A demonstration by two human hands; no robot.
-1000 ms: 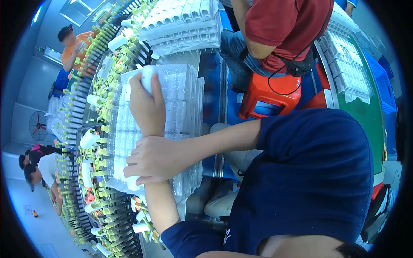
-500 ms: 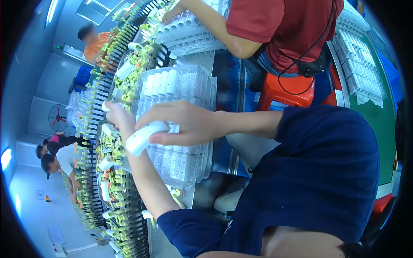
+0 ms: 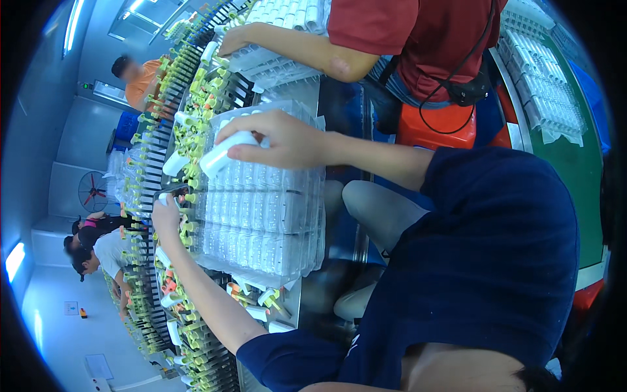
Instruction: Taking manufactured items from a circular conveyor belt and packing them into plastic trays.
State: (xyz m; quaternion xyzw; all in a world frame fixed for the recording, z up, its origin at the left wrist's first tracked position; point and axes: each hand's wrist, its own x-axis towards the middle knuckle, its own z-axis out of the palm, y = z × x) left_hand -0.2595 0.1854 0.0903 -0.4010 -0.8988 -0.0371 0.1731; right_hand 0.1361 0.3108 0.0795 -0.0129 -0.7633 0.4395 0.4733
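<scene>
My right hand (image 3: 284,138) is closed around a smooth white tubular plastic piece (image 3: 225,155), holding it tilted above a stack of clear plastic trays (image 3: 251,225). Part of the row of white pieces in the top tray is hidden behind this hand. To the left of the stack, my left hand (image 3: 168,223) reaches to the peg rack (image 3: 151,171), its fingers closed on a small white piece (image 3: 164,197). Yellow-green holders (image 3: 199,98) crowd the rack around it, with more white pieces among them.
A co-worker in a red shirt (image 3: 431,52) sits at the far side, one arm over another tray stack (image 3: 287,16). Behind that person is a red stool (image 3: 436,127). More filled trays (image 3: 539,85) lie on a green table (image 3: 581,196) at right. Other people work across the rack.
My right hand has moved away from me with the white piece, to over the far part of the tray stack. My left hand has come nearer along the rack.
</scene>
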